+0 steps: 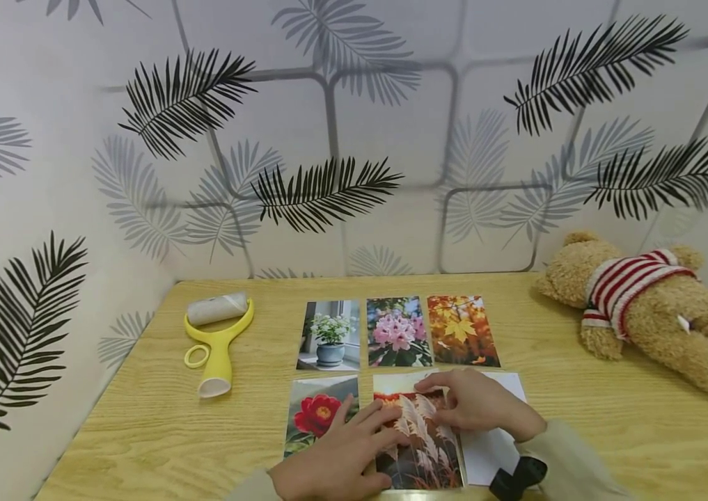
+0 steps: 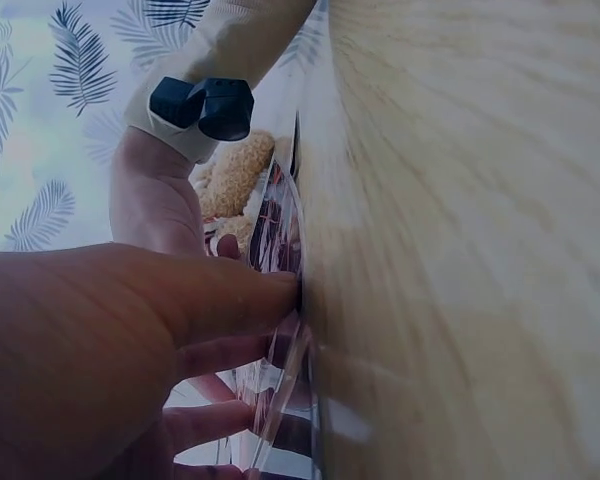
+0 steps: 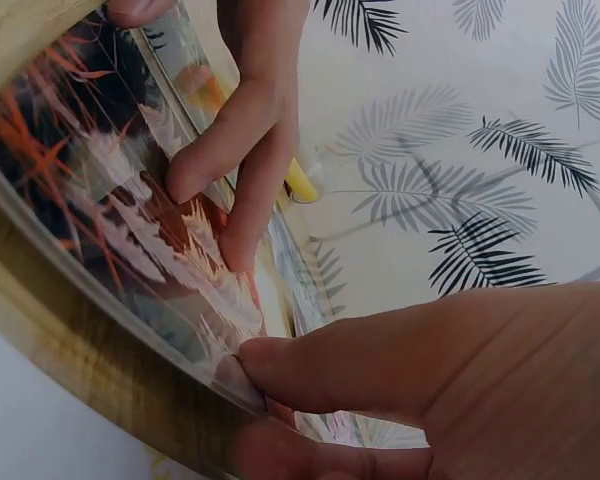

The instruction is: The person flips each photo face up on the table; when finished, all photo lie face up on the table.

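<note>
A glossy photo card of pale feathery grass (image 1: 419, 452) lies at the front of the wooden table. Over its left side, my left hand (image 1: 344, 452) rests with fingers spread and fairly straight. In the left wrist view, the left thumb (image 2: 240, 290) touches the card's edge. My right hand (image 1: 479, 403) is at the card's upper right, its thumb and forefinger pinching the edge in the right wrist view. Partly under the right hand and wrist lies a white sheet (image 1: 491, 456). A red flower photo (image 1: 316, 414) sits left of the grass card, partly covered by my left hand.
Behind are photos of a potted plant (image 1: 331, 337), pink blossoms (image 1: 399, 332) and autumn leaves (image 1: 461, 330). A yellow-handled lint roller (image 1: 221, 351) lies at the left. On the right, a teddy bear (image 1: 661, 306) in a striped top lies by the patterned wall (image 1: 391, 139).
</note>
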A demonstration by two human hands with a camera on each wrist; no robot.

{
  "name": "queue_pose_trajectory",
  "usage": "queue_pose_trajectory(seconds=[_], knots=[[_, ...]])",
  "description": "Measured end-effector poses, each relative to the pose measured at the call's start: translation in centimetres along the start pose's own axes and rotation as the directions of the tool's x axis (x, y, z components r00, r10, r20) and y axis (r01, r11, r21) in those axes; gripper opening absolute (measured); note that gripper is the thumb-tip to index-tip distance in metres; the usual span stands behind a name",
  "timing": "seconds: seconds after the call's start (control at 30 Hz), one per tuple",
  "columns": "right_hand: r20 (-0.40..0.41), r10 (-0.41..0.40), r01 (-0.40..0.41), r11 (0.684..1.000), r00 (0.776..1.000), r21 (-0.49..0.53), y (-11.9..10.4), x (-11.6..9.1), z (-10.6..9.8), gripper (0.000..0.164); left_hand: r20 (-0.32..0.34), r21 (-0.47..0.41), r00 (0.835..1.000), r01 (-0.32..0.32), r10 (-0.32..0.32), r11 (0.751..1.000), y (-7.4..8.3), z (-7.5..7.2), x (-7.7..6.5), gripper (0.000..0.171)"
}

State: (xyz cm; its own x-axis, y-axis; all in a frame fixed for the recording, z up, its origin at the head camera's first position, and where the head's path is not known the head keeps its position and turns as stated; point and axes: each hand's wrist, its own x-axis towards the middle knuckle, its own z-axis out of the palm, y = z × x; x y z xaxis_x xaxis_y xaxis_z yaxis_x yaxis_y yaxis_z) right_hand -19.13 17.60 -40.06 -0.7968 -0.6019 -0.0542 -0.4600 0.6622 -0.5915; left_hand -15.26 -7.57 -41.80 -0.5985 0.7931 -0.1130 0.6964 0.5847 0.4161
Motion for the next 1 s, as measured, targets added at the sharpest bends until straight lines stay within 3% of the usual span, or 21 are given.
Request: queue_pose_trajectory(seconds=[0.4,0.6,0.8,1.0], knots=[[0.037,0.015,-0.014,0.999,0.999,-0.029,-0.2,-0.3,-0.3,0.036,-0.010,0.038,1.000,0.002,-0.002,0.999,-0.3,-0.1,0.1,0.048],[0.007,0.017,-0.017,1.000,1.000,-0.012,0.3,-0.9,-1.4,0.033,-0.034,0.064,0.999,-0.019,0.022,0.998,-0.4,-0.3,0.1,0.043],[-0.045,0.061,-0.063,0.998,0.997,-0.030,2.1,-2.6,-2.8,0.037,-0.085,0.051,0.991,-0.100,0.104,0.994,-0.2,-0.8,0.3,0.033],[-0.069,0.082,-0.086,0.995,0.994,-0.052,4.2,-4.4,-4.1,0.039,-0.115,0.056,0.973,-0.194,0.199,0.979,1.0,-1.4,1.3,0.027]])
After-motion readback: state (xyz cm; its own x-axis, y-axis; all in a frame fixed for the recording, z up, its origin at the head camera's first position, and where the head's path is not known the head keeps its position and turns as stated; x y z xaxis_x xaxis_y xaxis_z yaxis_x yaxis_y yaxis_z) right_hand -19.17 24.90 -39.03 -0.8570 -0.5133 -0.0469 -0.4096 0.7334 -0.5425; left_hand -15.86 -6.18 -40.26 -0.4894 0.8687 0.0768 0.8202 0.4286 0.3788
